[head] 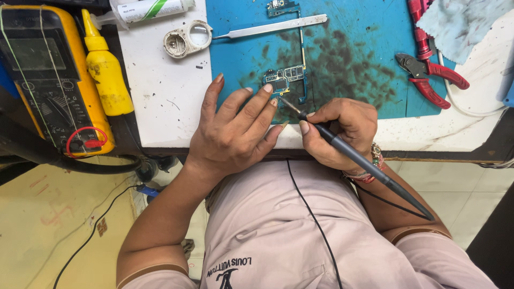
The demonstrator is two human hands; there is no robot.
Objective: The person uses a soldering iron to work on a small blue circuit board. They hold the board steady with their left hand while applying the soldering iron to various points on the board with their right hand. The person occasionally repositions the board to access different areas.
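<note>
Fingers point(256, 101) on circuit board point(286, 80)

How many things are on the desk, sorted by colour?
Yellow: 2 - multimeter, squeeze bottle
Red: 2 - cutters, a red-handled tool
Silver: 1 - tweezers
White: 2 - tube, round loupe
Grey: 1 - soldering iron in the right hand
Green-blue: 2 - circuit boards, one under the left hand
Total: 10

Circuit board point(284, 83) on mat point(353, 59); tweezers point(270, 28) behind; pliers point(431, 80) right; multimeter point(51, 75) probably far left.
</note>
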